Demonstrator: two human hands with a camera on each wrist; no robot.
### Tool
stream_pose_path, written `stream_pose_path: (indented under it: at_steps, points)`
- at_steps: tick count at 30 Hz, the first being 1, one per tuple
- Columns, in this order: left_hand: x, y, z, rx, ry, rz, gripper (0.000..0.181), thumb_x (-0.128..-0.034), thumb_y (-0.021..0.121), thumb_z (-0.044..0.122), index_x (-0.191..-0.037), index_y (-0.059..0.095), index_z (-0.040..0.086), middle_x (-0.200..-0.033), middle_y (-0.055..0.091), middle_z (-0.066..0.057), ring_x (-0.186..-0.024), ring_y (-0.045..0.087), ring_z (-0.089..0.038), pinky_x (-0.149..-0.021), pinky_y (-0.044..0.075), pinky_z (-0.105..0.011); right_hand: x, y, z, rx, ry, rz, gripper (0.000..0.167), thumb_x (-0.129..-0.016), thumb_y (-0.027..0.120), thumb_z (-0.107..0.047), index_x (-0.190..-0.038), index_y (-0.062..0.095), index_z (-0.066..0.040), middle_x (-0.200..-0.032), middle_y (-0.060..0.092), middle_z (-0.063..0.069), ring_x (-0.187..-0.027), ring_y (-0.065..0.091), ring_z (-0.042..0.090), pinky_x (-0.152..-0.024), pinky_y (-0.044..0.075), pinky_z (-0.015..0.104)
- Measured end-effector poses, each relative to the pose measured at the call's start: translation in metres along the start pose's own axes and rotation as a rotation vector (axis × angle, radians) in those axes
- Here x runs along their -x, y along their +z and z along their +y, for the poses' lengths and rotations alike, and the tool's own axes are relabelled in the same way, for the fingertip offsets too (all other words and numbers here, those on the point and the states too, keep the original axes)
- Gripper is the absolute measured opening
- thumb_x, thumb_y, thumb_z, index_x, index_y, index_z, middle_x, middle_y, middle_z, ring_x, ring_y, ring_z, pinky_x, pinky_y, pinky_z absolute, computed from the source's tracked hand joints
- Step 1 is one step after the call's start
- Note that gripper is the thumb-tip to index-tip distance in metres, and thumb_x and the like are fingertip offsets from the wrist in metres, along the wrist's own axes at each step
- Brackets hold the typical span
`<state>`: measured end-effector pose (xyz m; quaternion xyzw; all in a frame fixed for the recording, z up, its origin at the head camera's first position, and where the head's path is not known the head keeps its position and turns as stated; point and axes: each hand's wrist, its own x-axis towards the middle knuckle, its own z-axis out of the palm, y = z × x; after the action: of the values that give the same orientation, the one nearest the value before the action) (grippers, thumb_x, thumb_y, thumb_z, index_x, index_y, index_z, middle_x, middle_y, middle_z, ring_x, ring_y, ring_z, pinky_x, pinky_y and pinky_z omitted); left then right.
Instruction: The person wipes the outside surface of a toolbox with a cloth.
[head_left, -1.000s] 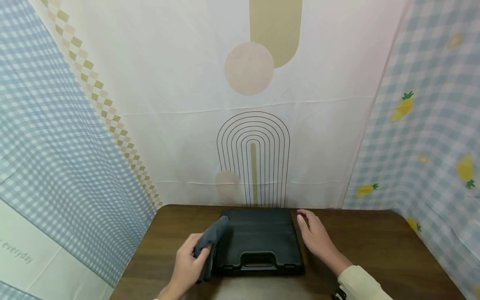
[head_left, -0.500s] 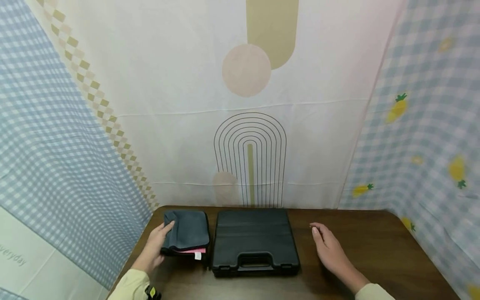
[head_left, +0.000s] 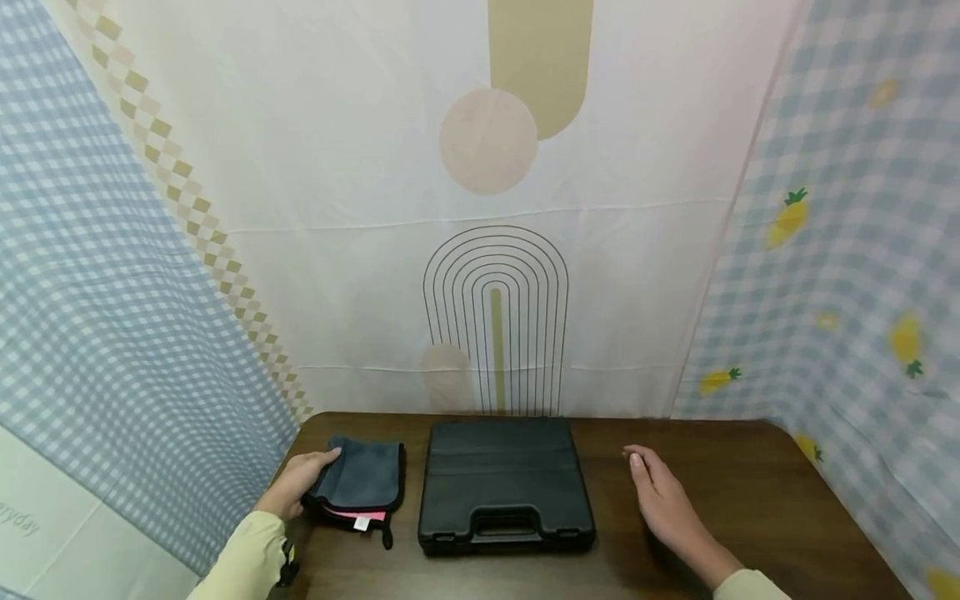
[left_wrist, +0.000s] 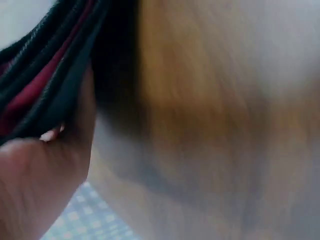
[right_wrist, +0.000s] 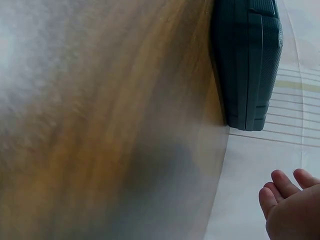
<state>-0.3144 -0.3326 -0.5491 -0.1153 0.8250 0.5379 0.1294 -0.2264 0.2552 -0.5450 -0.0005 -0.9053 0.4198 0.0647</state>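
Observation:
A folded dark grey-blue cloth (head_left: 367, 475) with black edging, pink inner layers, a white tag and a small loop is at the table's left side. My left hand (head_left: 296, 483) grips its left edge, thumb on top and the other fingers hidden below. In the left wrist view, layers of the cloth (left_wrist: 60, 75) show above the hand. Just right of the cloth lies a closed black plastic case (head_left: 498, 475), its handle facing me. My right hand (head_left: 663, 498) is apart from the case, to its right, with relaxed fingers and nothing held.
The brown wooden table (head_left: 750, 500) has rounded far corners. A white patterned curtain (head_left: 637, 292) hangs behind it. Checked fabric covers the left side (head_left: 150, 317) and the right side (head_left: 840, 267).
My left hand has carried the cloth leftward from the case's left edge to the table's left side, where it now lies flatter. My right hand has shifted right, away from the case.

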Motion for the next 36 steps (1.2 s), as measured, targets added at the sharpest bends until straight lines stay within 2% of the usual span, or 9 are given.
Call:
stream_pose_path:
  at_steps: [4, 6, 11, 15, 24, 27, 29, 33, 36]
  points:
    - [0.006, 0.009, -0.003, -0.175, 0.120, 0.184, 0.067, -0.1074, 0.065, 0.036, -0.147, 0.053, -0.017, -0.147, 0.056, -0.039, -0.127, 0.064, -0.051, -0.100, 0.059, -0.053, 0.004, -0.002, 0.004, -0.012, 0.018, -0.010, 0.063, -0.118, 0.022, -0.047, -0.156, 0.045, -0.003, -0.156, 0.056, 0.022, -0.144, 0.053, 0.047, -0.113, 0.047, 0.066]
    - [0.009, 0.014, -0.004, -0.255, 0.151, 0.276, 0.062, -0.1052, 0.068, 0.032, -0.140, 0.059, -0.017, -0.141, 0.062, -0.039, -0.127, 0.063, -0.053, -0.100, 0.058, -0.056, 0.004, -0.002, 0.006, -0.009, 0.015, -0.003, 0.063, -0.118, 0.022, -0.047, -0.156, 0.046, -0.003, -0.155, 0.057, 0.022, -0.144, 0.054, 0.047, -0.113, 0.047, 0.065]
    - [0.013, 0.023, -0.008, -0.398, 0.207, 0.425, 0.046, -0.1020, 0.067, 0.024, -0.125, 0.070, -0.016, -0.123, 0.073, -0.036, -0.117, 0.067, -0.056, -0.097, 0.056, -0.063, 0.004, 0.000, 0.008, -0.009, 0.017, -0.012, 0.063, -0.118, 0.023, -0.048, -0.155, 0.047, -0.004, -0.156, 0.057, 0.021, -0.145, 0.054, 0.047, -0.114, 0.046, 0.066]
    - [0.014, 0.022, -0.011, -0.446, 0.222, 0.463, 0.040, -0.1006, 0.066, 0.020, -0.119, 0.073, -0.014, -0.116, 0.075, -0.035, -0.113, 0.068, -0.059, -0.097, 0.055, -0.065, 0.003, 0.003, 0.008, -0.010, 0.022, -0.020, 0.062, -0.118, 0.024, -0.048, -0.156, 0.047, -0.004, -0.156, 0.056, 0.020, -0.145, 0.053, 0.046, -0.114, 0.046, 0.066]
    - [0.014, 0.025, -0.002, -0.498, 0.176, 0.407, 0.048, -0.1027, 0.059, 0.022, -0.133, 0.065, -0.015, -0.132, 0.068, -0.038, -0.120, 0.065, -0.059, -0.099, 0.054, -0.067, 0.000, 0.005, 0.005, 0.012, -0.006, 0.009, 0.057, -0.119, 0.027, -0.044, -0.153, 0.051, -0.004, -0.153, 0.060, 0.020, -0.142, 0.057, 0.043, -0.113, 0.048, 0.063]
    - [0.016, 0.037, 0.007, -0.530, 0.165, 0.410, 0.055, -0.1030, 0.058, 0.024, -0.141, 0.059, -0.016, -0.140, 0.061, -0.041, -0.126, 0.060, -0.061, -0.104, 0.047, -0.072, -0.001, 0.003, 0.001, 0.019, 0.013, 0.007, 0.057, -0.118, 0.031, -0.044, -0.153, 0.051, -0.004, -0.152, 0.060, 0.019, -0.141, 0.057, 0.041, -0.112, 0.048, 0.061]
    - [0.017, 0.048, 0.015, -0.553, 0.186, 0.436, 0.059, -0.1028, 0.060, 0.025, -0.145, 0.055, -0.015, -0.145, 0.057, -0.042, -0.132, 0.054, -0.062, -0.108, 0.041, -0.075, -0.001, 0.004, -0.003, 0.012, 0.031, -0.007, 0.057, -0.118, 0.034, -0.045, -0.155, 0.049, -0.005, -0.154, 0.058, 0.020, -0.142, 0.056, 0.041, -0.113, 0.047, 0.062]
    - [0.024, 0.075, 0.035, -0.586, 0.296, 0.492, 0.059, -0.1024, 0.064, 0.027, -0.147, 0.056, -0.012, -0.152, 0.050, -0.041, -0.145, 0.043, -0.059, -0.118, 0.027, -0.077, -0.003, 0.009, -0.014, 0.028, 0.015, -0.056, 0.064, -0.116, 0.036, -0.051, -0.162, 0.042, -0.007, -0.165, 0.046, 0.023, -0.151, 0.045, 0.047, -0.119, 0.039, 0.070]
    - [0.033, 0.099, 0.056, -0.585, 0.391, 0.475, 0.060, -0.1050, 0.064, 0.030, -0.152, 0.053, -0.006, -0.161, 0.043, -0.037, -0.155, 0.032, -0.057, -0.125, 0.019, -0.076, -0.007, 0.016, -0.027, 0.101, -0.066, -0.070, 0.071, -0.115, 0.037, -0.055, -0.167, 0.035, -0.008, -0.172, 0.036, 0.024, -0.158, 0.033, 0.050, -0.122, 0.027, 0.077]
